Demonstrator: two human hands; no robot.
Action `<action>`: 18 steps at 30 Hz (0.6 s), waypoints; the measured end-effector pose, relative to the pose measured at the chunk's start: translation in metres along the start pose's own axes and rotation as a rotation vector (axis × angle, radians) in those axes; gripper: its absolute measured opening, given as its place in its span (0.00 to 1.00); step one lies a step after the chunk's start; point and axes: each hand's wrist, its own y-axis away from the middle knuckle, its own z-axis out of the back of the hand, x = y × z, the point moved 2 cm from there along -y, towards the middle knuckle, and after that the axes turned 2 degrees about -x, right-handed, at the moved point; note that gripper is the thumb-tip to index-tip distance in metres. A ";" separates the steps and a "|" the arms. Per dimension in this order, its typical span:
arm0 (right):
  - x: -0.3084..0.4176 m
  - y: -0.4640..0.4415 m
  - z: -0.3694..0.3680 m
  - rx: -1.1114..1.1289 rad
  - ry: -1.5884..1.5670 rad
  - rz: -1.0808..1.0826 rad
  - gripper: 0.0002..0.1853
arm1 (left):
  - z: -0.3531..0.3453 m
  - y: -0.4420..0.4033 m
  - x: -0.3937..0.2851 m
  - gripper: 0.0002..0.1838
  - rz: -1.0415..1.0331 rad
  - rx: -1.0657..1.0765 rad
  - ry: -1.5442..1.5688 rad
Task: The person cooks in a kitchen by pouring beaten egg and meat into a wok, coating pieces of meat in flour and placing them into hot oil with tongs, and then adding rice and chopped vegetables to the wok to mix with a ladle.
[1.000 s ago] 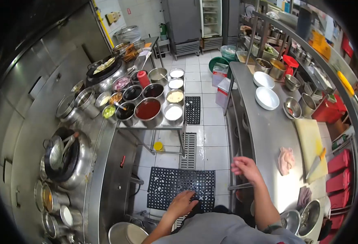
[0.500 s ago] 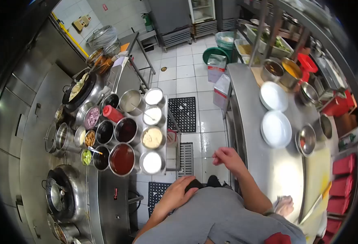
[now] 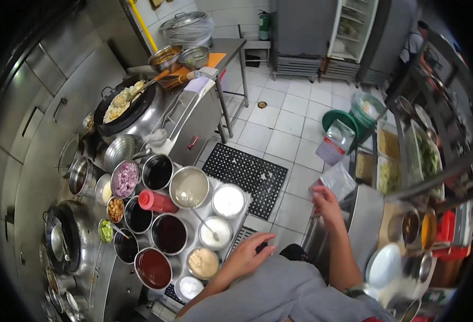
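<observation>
My left hand [image 3: 251,254] holds nothing, its thumb and fingers apart. It is just right of a metal container of tan paste [image 3: 203,263] and a container of white powder [image 3: 215,232] with a spoon in it. My right hand [image 3: 327,206] is raised over the floor by the right counter, also with nothing in it and its fingers loosely bent. Left of my hands stand pots of red sauce [image 3: 153,268], dark liquid [image 3: 170,234] and cloudy liquid [image 3: 189,187]. Among them lies a red squeeze bottle [image 3: 157,201].
A wok [image 3: 123,110] with pale yellow food and a ladle stands at the far left, with an empty wok [image 3: 62,241] nearer. White bowls [image 3: 384,265] sit on the right counter. A black mat [image 3: 244,177] lies on the tiles. Another person [image 3: 412,48] is at the back right.
My view has swung left and forward, so the mat and far wok appear closer and the right counter has slid rightward. My right hand has lifted slightly. Another person has come into view.
</observation>
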 end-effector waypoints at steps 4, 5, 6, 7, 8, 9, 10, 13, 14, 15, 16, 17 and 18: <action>-0.015 -0.060 0.049 -0.029 -0.062 -0.126 0.10 | -0.001 -0.098 -0.008 0.20 0.003 -0.026 0.089; -0.015 -0.083 0.057 -0.016 -0.074 -0.152 0.09 | 0.001 -0.121 -0.009 0.19 0.009 -0.027 0.130; -0.016 -0.110 0.060 0.017 -0.029 -0.168 0.09 | 0.001 -0.147 -0.005 0.19 0.004 -0.078 0.151; -0.023 -0.130 0.062 0.052 0.019 -0.203 0.09 | -0.001 -0.168 0.004 0.19 0.018 -0.126 0.178; -0.026 -0.148 0.064 0.091 0.067 -0.241 0.09 | -0.003 -0.187 0.010 0.19 0.037 -0.178 0.203; -0.025 -0.166 0.062 0.117 0.099 -0.271 0.07 | -0.003 -0.206 0.012 0.18 0.088 -0.235 0.222; -0.019 -0.185 0.055 0.152 0.116 -0.279 0.07 | 0.002 -0.225 0.017 0.18 0.143 -0.257 0.348; 0.007 -0.231 0.044 0.268 0.212 -0.308 0.07 | 0.011 -0.268 0.032 0.18 0.301 -0.342 0.698; 0.015 -0.249 0.038 0.319 0.247 -0.306 0.07 | 0.019 -0.284 0.039 0.19 0.353 -0.406 0.819; 0.021 -0.266 0.032 0.375 0.286 -0.304 0.07 | 0.027 -0.300 0.055 0.19 0.347 -0.488 0.977; 0.024 -0.282 0.027 0.410 0.314 -0.297 0.08 | 0.037 -0.314 0.077 0.19 0.332 -0.569 1.134; 0.027 -0.300 0.021 0.444 0.342 -0.287 0.08 | 0.049 -0.329 0.096 0.19 0.321 -0.659 1.211; 0.031 -0.319 0.014 0.475 0.369 -0.275 0.08 | 0.062 -0.345 0.121 0.19 0.305 -0.745 1.288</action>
